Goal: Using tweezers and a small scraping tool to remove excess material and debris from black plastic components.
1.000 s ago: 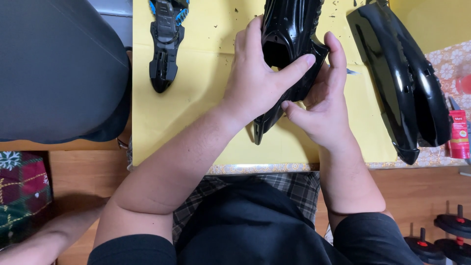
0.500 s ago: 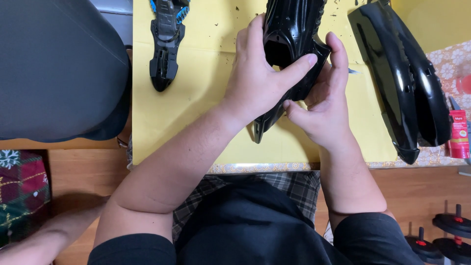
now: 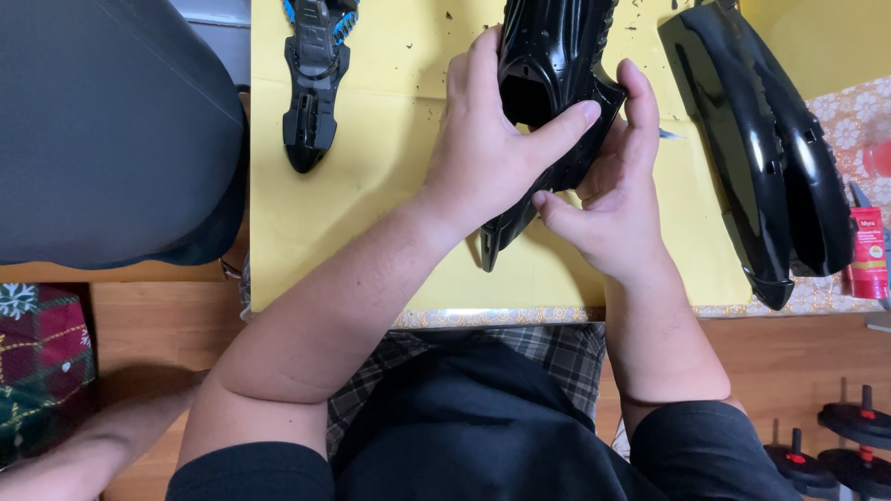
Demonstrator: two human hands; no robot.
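Note:
Both my hands grip a glossy black plastic fairing panel [image 3: 548,65] held over a yellow mat [image 3: 371,223]. My left hand [image 3: 492,148] wraps over its left side, with the index finger stretched across the panel's middle. My right hand [image 3: 613,199] clasps the right edge, thumb pressed near the panel's lower part. The panel's pointed tip [image 3: 490,250] rests low on the mat. Its upper end runs out of view.
A small black and blue plastic piece [image 3: 314,93] lies at the mat's upper left. Two long black fairing panels [image 3: 761,158] lie to the right, beside a small red tube [image 3: 869,252]. A dark grey seat [image 3: 102,130] fills the left. Dumbbell weights [image 3: 854,445] sit lower right.

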